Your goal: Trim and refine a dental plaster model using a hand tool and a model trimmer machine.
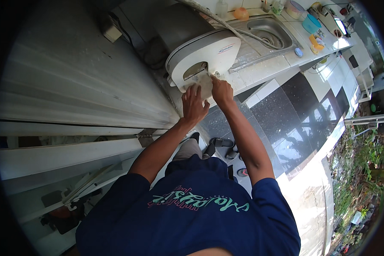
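Note:
A white machine (217, 53) with a rounded front and a dark cylindrical body (181, 25) stands on the counter at the top middle. In its front is a half-round opening (196, 70). Below the opening is a pale, smudged flat part (206, 88), perhaps a chute or plate. My left hand (194, 102) lies with fingers outstretched against that part's lower left side. My right hand (222, 91) is closed at its right edge, fingertips close to the opening's lower right corner. What the right fingers grip, if anything, is too small to make out.
A steel sink (271, 32) with a hose (226, 26) across it is right of the machine. Beyond are a blue tub (311, 24) and an orange item (315, 44). A large grey panel (89, 77) stands close on the left. Shoes (222, 143) are on the tiled floor.

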Demonstrator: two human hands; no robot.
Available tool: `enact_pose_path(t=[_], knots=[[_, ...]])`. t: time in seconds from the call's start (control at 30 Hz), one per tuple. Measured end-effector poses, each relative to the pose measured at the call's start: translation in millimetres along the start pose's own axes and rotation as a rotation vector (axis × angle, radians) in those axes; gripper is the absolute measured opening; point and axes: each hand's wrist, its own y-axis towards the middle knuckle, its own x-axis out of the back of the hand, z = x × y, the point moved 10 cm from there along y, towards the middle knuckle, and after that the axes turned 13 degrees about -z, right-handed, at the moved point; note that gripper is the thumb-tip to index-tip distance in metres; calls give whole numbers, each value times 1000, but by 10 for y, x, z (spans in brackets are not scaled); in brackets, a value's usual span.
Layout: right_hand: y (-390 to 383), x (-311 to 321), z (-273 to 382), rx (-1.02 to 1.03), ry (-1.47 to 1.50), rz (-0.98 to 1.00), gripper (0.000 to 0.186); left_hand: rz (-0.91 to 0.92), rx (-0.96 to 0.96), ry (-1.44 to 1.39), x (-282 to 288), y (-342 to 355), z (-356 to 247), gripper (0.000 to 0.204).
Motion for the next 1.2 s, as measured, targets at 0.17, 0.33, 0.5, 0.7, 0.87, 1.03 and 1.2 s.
enact_pose_path(t=[0.17, 0.33, 0.5, 0.7, 0.87, 1.03, 1.2], knots=[[-756, 292, -658, -175, 154, -41, 34, -113, 235, -277, -163, 503, 202, 48], [-1612, 468, -1100, -316, 258, -65, 34, -129, 186, -131, -343, 846, 188, 40], [-2160, 424, -1183, -516, 359, 17, 35, 49, 191, -147, -415, 719, 162, 37], [-2510, 490, -1221, -556, 435, -145, 35, -395, -97, 179, -117, 453, -412, 50], [-2671, 521, -1267, -594, 449, -136, 36, 201, -455, -306, -687, 230, -885, 68], [-2922, 543, -1507, -800, 476, -176, 36, -122, 90, 202, -371, 260, -284, 78], [-3089, 446, -1605, -864, 616, -194, 36, 147, -580, -202, -620, -20, -1263, 80]])
